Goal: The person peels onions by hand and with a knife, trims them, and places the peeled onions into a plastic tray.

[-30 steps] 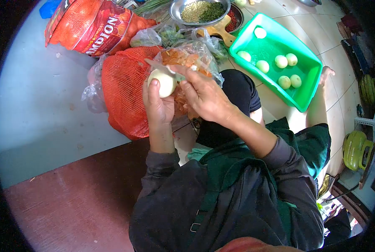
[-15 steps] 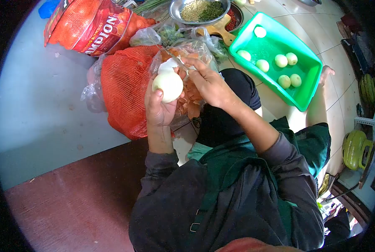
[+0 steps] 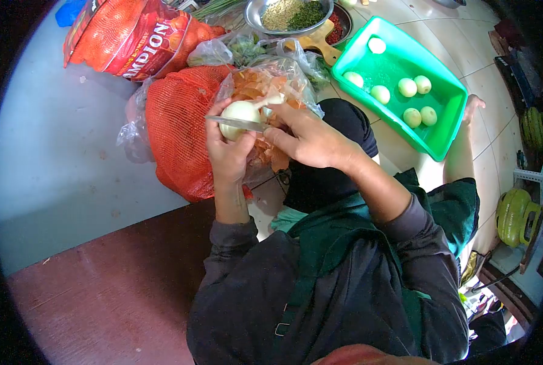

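Observation:
A pale peeled onion (image 3: pixel 240 114) is gripped in my left hand (image 3: pixel 228 157), whose fingers wrap round its left and lower sides. My right hand (image 3: pixel 311 135) is closed on a knife (image 3: pixel 238 123), and the blade lies across the lower part of the onion, pointing left. A strip of white onion skin (image 3: pixel 271 100) sticks out from the onion's upper right, by my right fingers. Behind and below the onion, a clear plastic bag (image 3: pixel 302 73) holds brown onion peels (image 3: pixel 277 155). An orange-red mesh sack (image 3: pixel 177 131) stands just left of my left hand.
At the right is a green tray (image 3: pixel 399 131) with several peeled onions. Beyond the peels are a metal bowl (image 3: pixel 251 20) of chopped food and a wooden board (image 3: pixel 321 44). A printed red sack (image 3: pixel 144 45) stands at the upper left. My knee (image 3: pixel 347 131) is beneath my right forearm.
The knife has swung down from above the onion to lie across its lower part. The onion has turned in my left hand, and a strip of skin now stands out at its upper right.

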`<state>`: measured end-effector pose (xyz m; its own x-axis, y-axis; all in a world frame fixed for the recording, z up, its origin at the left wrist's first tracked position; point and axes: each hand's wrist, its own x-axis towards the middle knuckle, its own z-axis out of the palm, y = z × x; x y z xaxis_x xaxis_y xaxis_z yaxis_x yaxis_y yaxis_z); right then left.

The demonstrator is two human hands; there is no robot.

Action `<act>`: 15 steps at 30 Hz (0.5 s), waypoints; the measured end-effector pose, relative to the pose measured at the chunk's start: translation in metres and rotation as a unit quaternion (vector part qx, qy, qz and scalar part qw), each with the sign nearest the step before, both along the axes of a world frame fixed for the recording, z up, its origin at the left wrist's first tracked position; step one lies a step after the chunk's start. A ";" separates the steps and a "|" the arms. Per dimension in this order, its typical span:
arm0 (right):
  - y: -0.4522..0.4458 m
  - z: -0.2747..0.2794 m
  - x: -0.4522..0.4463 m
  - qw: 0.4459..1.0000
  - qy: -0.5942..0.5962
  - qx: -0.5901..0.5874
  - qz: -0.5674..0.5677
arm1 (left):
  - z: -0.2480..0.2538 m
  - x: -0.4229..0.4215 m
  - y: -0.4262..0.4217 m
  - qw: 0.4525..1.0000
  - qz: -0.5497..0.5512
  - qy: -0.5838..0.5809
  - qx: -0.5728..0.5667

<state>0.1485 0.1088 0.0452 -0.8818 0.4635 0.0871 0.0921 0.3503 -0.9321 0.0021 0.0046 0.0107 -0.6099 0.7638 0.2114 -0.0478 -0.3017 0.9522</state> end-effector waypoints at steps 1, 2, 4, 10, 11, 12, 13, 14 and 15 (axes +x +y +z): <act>0.002 -0.003 0.000 1.000 -0.003 0.007 0.008 | 0.001 0.001 -0.001 1.000 0.003 0.025 -0.009; 0.003 -0.004 0.001 1.000 -0.006 0.014 0.016 | 0.001 0.001 -0.002 0.999 -0.002 0.047 -0.018; 0.004 -0.004 0.000 1.000 0.018 0.023 0.010 | 0.002 -0.002 -0.003 0.995 -0.013 0.093 -0.036; 0.002 -0.018 -0.006 0.995 0.087 0.031 -0.022 | -0.004 0.003 -0.001 0.995 0.017 0.093 -0.037; 0.001 -0.019 -0.008 0.995 0.093 0.029 -0.030 | -0.003 0.003 -0.002 0.994 0.021 0.099 -0.047; 0.001 -0.018 -0.009 0.997 0.072 0.004 -0.039 | -0.003 0.003 -0.002 0.993 0.024 0.105 -0.056; 0.000 -0.017 -0.009 0.997 0.049 -0.022 -0.049 | -0.002 0.003 -0.002 0.991 0.027 0.110 -0.067; 0.000 -0.016 -0.009 0.997 0.027 -0.047 -0.059 | -0.001 0.005 -0.002 0.989 0.030 0.131 -0.058; 0.002 -0.020 -0.011 0.992 0.050 -0.100 -0.057 | 0.002 0.008 -0.002 0.987 0.034 0.153 -0.048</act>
<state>0.1378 0.1108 0.0249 -0.8145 0.5762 0.0680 0.0238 0.1504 -0.9883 0.0100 0.0024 0.0127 -0.5791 0.7488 0.3222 0.2631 -0.2025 0.9433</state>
